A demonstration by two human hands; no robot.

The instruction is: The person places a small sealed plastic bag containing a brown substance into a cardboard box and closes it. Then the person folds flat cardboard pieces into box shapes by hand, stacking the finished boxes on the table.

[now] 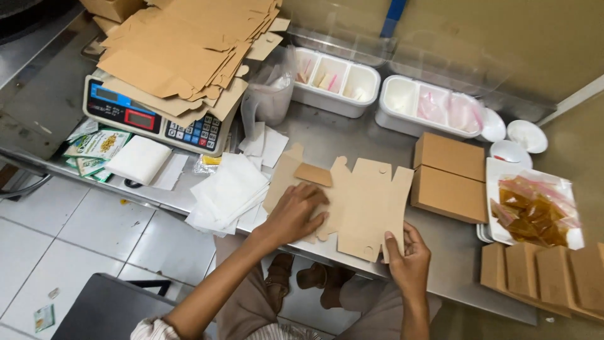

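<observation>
While our left hand [294,211] presses flat, fingers spread, on the unfolded brown cardboard box blank [352,201] lying on the steel desk [352,135], our right hand [408,255] pinches its near edge; we judge folding is under way, so the panels need creasing upright; our legs hide below the desk.

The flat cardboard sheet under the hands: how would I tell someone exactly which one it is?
Start at the steel table and find its near edge, just right of the pile of white paper sheets. There lies the brown cardboard blank, pressed by the left hand and pinched at its near edge by the right hand. Unlike the closed boxes beside it, it is unfolded, with notched flaps.
</observation>
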